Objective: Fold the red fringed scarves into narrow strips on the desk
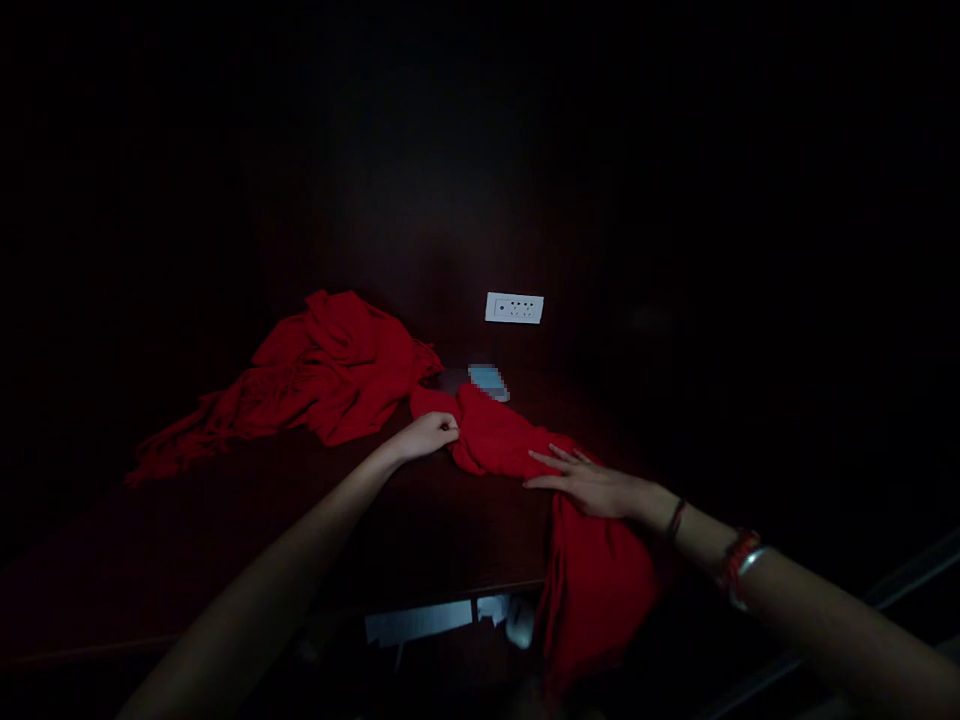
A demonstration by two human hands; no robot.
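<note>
A red cloth (499, 437) lies across the dark tabletop, and its right part hangs down over the front edge. My left hand (429, 435) is closed at the cloth's left end, its fingers pinching the fabric. Spread fingers of my right hand (589, 482) rest flat on the cloth where it bends down over the edge. To the left, a crumpled red fringed cloth (337, 365) lies in a heap. Whether the two cloths are joined I cannot tell.
A white socket plate (514, 308) is on the back wall. Below it, a blurred pale blue object (488, 382) lies behind the cloth. Under the dark tabletop (300, 520) some whitish items (420, 622) show. The surroundings are very dark.
</note>
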